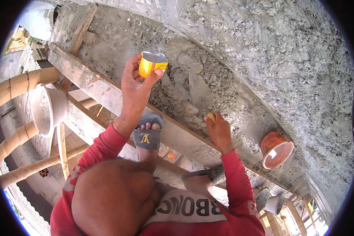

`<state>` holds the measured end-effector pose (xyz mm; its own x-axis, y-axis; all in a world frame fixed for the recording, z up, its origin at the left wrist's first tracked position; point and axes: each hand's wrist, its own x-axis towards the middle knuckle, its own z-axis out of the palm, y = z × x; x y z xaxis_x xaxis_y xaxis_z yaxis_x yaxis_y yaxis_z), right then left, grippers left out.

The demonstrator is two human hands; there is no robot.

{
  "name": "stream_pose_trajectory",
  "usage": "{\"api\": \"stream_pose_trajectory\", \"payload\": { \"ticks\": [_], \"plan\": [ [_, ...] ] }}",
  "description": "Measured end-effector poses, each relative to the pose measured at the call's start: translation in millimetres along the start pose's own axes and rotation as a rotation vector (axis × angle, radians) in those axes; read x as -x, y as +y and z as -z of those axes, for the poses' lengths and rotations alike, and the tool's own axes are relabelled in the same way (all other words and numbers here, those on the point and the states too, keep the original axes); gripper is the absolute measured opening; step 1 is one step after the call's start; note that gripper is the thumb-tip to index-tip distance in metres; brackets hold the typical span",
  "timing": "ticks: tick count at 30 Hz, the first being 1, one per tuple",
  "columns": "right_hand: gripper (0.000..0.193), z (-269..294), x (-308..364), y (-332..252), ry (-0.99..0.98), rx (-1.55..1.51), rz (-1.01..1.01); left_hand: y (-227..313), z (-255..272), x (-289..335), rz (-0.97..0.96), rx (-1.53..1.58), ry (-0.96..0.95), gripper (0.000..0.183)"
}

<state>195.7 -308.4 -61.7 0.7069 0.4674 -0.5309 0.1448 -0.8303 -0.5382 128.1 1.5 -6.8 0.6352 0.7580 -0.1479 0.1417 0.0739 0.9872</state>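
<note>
In my left hand (139, 78) is a small yellow packet (148, 67) with printing on its side and a ragged open top showing a grey inside. My thumb presses its front while the fingers wrap behind. My right hand (219, 131) is closed round the tan wooden handle (211, 117) of a trowel; its blade is hard to make out against the grey mortar. Rough wet mortar (177, 55) fills the long strip beyond both hands, between a wooden board (177, 137) and the plastered wall (287, 51).
An orange bucket (268, 147) lies tilted on the right, by the wall. At the left, a pale bucket (61, 106) sits among bamboo poles (23, 86). More buckets (274, 203) show at lower right. My sandalled foot (147, 135) is beside the board, with gaps down to lower ground.
</note>
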Motion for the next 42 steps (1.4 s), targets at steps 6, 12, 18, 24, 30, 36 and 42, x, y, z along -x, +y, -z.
{"api": "stream_pose_trajectory", "payload": {
  "ticks": [6,12,18,24,30,36,42],
  "plan": [
    [0.039,-27.2,-22.0,-26.0,0.114,-0.082,-0.009,-6.7,2.5,3.7,0.031,-0.026,0.021,0.065],
    [0.041,-24.0,-38.1,-38.9,0.031,0.012,-0.048,-2.6,-6.1,11.5,0.061,-0.029,-0.038,0.065],
    [0.042,-36.3,-50.8,-48.0,0.116,0.000,-0.077,-4.6,-12.6,23.2,0.069,-0.104,-0.027,0.066],
    [0.036,-58.9,-48.5,-36.1,0.204,-0.079,-0.068,-5.9,-17.4,36.1,-0.019,-0.261,-0.093,0.069],
    [0.032,-23.6,-21.1,-15.2,0.214,-0.013,0.101,9.1,-12.3,43.2,-0.078,-0.323,-0.153,0.071],
    [0.026,31.4,-21.4,-41.1,0.078,0.073,0.153,24.7,-25.1,44.3,-0.279,-0.195,-0.216,0.078],
    [0.034,20.5,-34.6,-99.7,-0.017,0.145,0.645,60.2,-33.6,34.5,-0.514,-0.086,0.000,0.076]
  ]
}}
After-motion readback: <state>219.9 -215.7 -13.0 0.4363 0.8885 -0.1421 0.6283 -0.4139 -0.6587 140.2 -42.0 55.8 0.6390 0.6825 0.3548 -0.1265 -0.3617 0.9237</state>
